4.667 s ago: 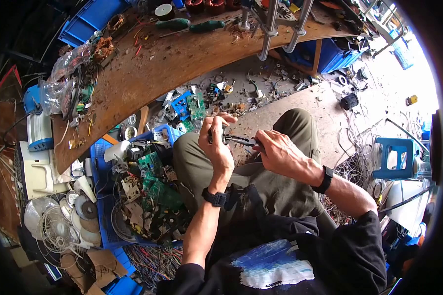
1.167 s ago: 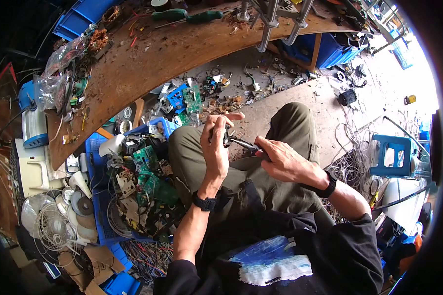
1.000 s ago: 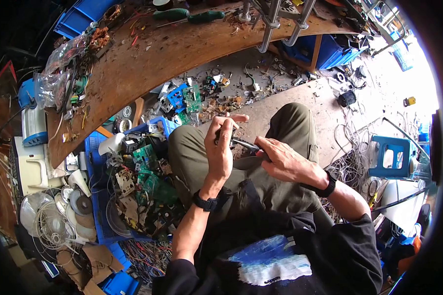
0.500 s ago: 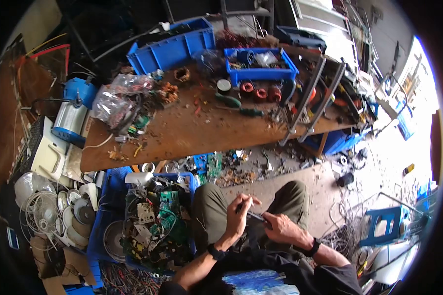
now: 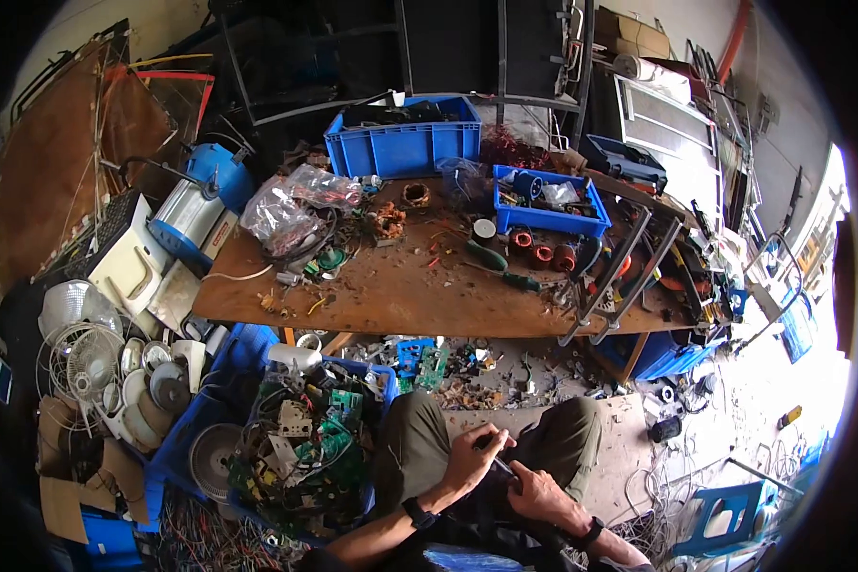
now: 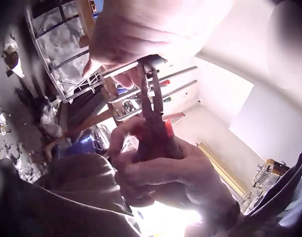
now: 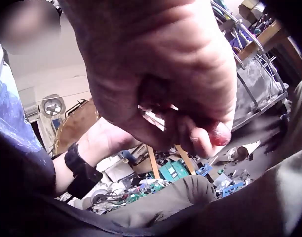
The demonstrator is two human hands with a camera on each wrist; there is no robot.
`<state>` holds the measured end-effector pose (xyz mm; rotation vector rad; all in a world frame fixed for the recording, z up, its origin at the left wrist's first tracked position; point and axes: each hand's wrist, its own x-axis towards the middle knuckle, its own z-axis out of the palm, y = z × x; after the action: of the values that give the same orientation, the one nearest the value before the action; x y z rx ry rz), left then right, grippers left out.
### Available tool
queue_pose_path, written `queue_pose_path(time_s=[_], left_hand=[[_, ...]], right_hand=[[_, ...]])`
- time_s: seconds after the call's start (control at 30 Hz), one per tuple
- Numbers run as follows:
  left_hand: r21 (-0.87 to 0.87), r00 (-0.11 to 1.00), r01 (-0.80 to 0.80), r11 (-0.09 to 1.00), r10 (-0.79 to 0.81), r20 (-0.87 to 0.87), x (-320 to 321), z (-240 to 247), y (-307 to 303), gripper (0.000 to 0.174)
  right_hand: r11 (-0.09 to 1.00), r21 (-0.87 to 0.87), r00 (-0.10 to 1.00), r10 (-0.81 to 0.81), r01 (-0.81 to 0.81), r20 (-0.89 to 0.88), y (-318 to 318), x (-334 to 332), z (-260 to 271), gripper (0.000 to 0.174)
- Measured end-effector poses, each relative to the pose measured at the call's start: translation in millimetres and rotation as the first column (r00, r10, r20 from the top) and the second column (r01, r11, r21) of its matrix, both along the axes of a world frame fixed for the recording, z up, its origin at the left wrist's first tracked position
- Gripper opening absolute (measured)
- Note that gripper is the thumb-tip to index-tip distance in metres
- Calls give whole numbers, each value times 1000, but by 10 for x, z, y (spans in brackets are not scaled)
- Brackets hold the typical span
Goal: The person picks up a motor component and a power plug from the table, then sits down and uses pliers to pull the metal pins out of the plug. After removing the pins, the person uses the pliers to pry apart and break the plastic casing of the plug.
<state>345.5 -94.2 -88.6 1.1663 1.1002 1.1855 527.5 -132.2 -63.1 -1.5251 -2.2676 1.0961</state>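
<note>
Above the lap, the left hand (image 5: 472,461) grips a small dark part, mostly hidden by its fingers. The right hand (image 5: 541,497) is curled round the handles of a pair of pliers (image 5: 503,467), which point up and left to the left hand. In the left wrist view the pliers (image 6: 153,106) reach up to the dark part (image 6: 152,61) under the left hand (image 6: 146,34), while the right hand (image 6: 166,170) holds their dark and red handles below. The right wrist view shows the right hand (image 7: 166,64) closed, its grip on the handles largely hidden, with the left hand (image 7: 109,138) behind.
A wooden table (image 5: 381,305) ahead bears blue bins (image 5: 405,143), screwdrivers, copper coils and metal rods. On the left stand a crate of circuit boards (image 5: 305,448) and fan parts (image 5: 91,362). Cables and a blue stool (image 5: 729,520) lie to the right; scraps cover the floor.
The head view has tilted up, so more of the table and back wall shows and the hands sit lower in it. Both hands keep their holds, close together, on part and pliers.
</note>
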Motion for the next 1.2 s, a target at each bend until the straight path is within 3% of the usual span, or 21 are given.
queue_pose_path(time_s=[0.07, 0.13, 0.23, 0.3, 0.43, 0.5, 0.53, 0.57, 0.6, 0.67, 0.73, 0.8, 0.87, 0.93, 1.03, 1.1, 1.2], left_hand=[[38, 997, -44, 998, 42, 63, 50, 128, 27, 23], [193, 999, -15, 981, 9, 35, 47, 167, 126, 25], [208, 998, 24, 978, -34, 44, -15, 236, 187, 25], [268, 991, 72, 961, -98, 88, -67, 235, 231, 23], [231, 990, 70, 971, -96, 105, -154, 191, 363, 21], [257, 982, 64, 964, -107, 159, -166, 213, 435, 19], [294, 970, 60, 954, -126, 209, -178, 233, 498, 18], [340, 981, 65, 938, -122, 148, -187, 252, 562, 19], [335, 981, 62, 940, -119, 152, -185, 248, 611, 19], [140, 941, -110, 984, 58, 334, -174, 217, 698, 20], [34, 850, -94, 995, 62, 523, -217, 58, 827, 21], [-58, 850, -82, 995, 100, 517, -243, -2, 872, 18], [-84, 883, -51, 995, 84, 461, -226, -93, 914, 17], [-92, 923, 26, 995, 12, 384, -208, -130, 912, 15], [-128, 920, 133, 983, -74, 386, -90, -242, 864, 13], [-86, 934, 123, 989, -86, 348, -36, -319, 865, 11], [-89, 925, 118, 989, -77, 372, -21, -477, 835, 12]], right_hand=[[998, -40, 989, -58, 53, -133, -19, -13, -52, 23], [989, -151, 946, -48, -2, -322, 9, -21, -134, 24], [977, -202, 917, -14, -73, -398, 103, 2, -84, 22], [739, -632, 794, -230, -233, -562, 200, 21, -115, 16], [609, -717, 757, -277, -339, -592, 365, -31, -146, 15], [245, -772, 550, -579, -587, -602, 386, -41, -288, 13], [73, -703, 453, -717, -708, -530, 435, -54, -329, 12], [2, -668, 427, -768, -744, -478, 458, -78, -363, 9], [-4, -670, 430, -770, -742, -471, 508, -112, -290, 9], [378, -833, 614, -562, -404, -554, 640, -153, -86, 7], [424, -827, 651, -516, -369, -556, 756, -90, -76, 7], [717, -690, 781, -372, -102, -502, 830, -74, -63, 9], [705, -708, 773, -427, -40, -469, 902, -90, -18, 14], [746, -656, 681, -541, 117, -494, 975, -129, 41, 17], [802, -557, 651, -544, 217, -530, 1066, -222, -34, 17], [824, -491, 655, -539, 282, -529, 1102, -256, -101, 16], [788, -527, 627, -593, 320, -505, 1077, -277, -124, 15]])
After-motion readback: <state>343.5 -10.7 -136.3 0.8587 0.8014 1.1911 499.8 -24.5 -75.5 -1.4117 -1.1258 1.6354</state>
